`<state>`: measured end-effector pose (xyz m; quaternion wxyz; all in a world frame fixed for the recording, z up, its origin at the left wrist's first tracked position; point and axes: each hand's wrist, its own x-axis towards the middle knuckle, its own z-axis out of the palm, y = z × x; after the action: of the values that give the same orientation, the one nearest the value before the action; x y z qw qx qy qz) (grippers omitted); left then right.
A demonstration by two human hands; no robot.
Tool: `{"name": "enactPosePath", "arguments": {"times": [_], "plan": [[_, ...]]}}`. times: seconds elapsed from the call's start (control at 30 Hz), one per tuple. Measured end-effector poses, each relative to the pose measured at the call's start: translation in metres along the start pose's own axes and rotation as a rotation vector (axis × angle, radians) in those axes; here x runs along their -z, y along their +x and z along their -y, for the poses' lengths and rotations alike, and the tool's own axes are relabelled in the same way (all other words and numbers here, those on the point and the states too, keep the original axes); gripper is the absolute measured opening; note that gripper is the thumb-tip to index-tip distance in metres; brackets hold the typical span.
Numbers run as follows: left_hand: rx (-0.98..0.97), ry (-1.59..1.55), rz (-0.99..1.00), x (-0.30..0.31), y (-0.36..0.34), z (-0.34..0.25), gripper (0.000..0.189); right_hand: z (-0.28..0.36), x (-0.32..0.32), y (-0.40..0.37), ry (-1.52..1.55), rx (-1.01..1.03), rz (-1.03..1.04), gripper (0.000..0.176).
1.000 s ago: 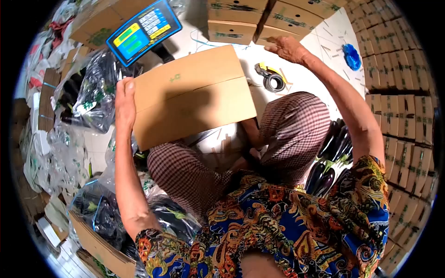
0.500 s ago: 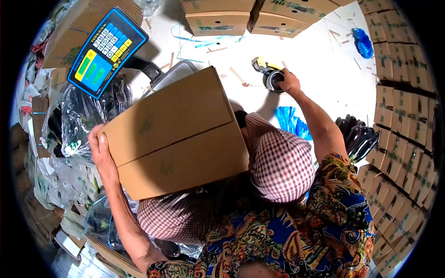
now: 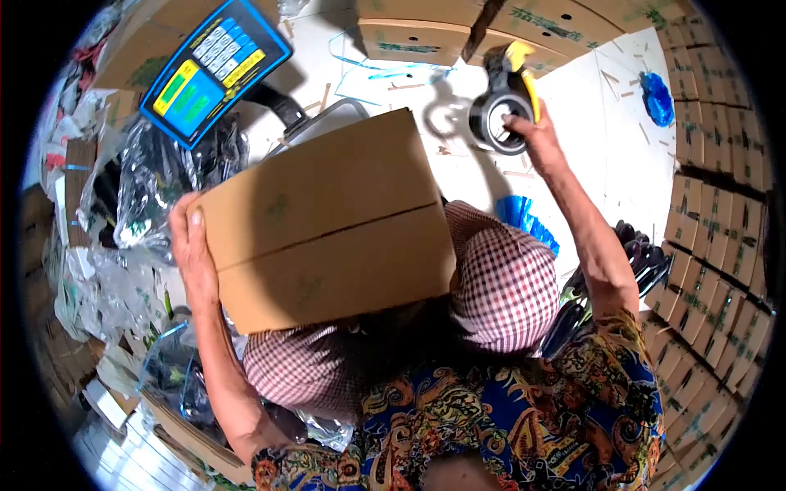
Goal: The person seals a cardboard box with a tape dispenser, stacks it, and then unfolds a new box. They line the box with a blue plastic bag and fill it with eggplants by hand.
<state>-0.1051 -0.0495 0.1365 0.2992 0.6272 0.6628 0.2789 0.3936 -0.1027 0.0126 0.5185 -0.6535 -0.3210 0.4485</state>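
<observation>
A closed cardboard box (image 3: 336,221) rests tilted over my lap, its two flaps meeting at a seam with no tape visible on it. My left hand (image 3: 195,250) grips the box's left edge, thumb on the top face and the other fingers out of sight around the side. Raised above the floor to the right of the box, my right hand (image 3: 530,137) is closed on a tape dispenser (image 3: 501,102) with a yellow and black body and a dark roll. The dispenser is apart from the box.
A blue scale display (image 3: 214,69) stands at upper left beside bagged dark eggplants (image 3: 151,188). Cardboard boxes (image 3: 413,41) stand at the back, and more are stacked (image 3: 720,196) along the right. Loose eggplants (image 3: 643,254) and blue plastic strips (image 3: 528,221) lie on the right.
My right hand has lifted the tape dispenser from near the floor, bringing it up closer to the camera. My left hand still holds the box. The whole view has shifted slightly.
</observation>
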Motion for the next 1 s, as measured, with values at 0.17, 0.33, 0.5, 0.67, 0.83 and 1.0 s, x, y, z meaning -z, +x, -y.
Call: {"name": "enactPosePath", "arguments": {"times": [0.17, 0.33, 0.5, 0.67, 0.83, 1.0], "plan": [[-0.018, -0.123, 0.018, -0.001, -0.002, -0.002, 0.031, 0.117, -0.029, -0.026, 0.339, -0.086, 0.286, 0.024], [-0.076, -0.153, 0.016, 0.0, 0.0, 0.011, 0.034, 0.185, -0.08, -0.092, 0.233, 0.306, 0.343, 0.053], [-0.168, -0.174, -0.018, -0.003, 0.002, 0.017, 0.035, 0.209, -0.122, -0.113, -0.204, 0.267, 0.499, 0.062], [-0.173, -0.264, -0.006, -0.003, 0.002, 0.024, 0.039, 0.232, -0.166, -0.146, -0.347, 0.367, 0.627, 0.064], [-0.257, -0.346, -0.031, -0.014, 0.006, 0.031, 0.028, 0.198, -0.199, -0.131, -0.738, 0.627, 0.699, 0.057], [-0.388, -0.223, -0.278, -0.017, 0.003, 0.031, 0.025, 0.206, -0.205, -0.14, -0.841, 0.718, 0.754, 0.057]]}}
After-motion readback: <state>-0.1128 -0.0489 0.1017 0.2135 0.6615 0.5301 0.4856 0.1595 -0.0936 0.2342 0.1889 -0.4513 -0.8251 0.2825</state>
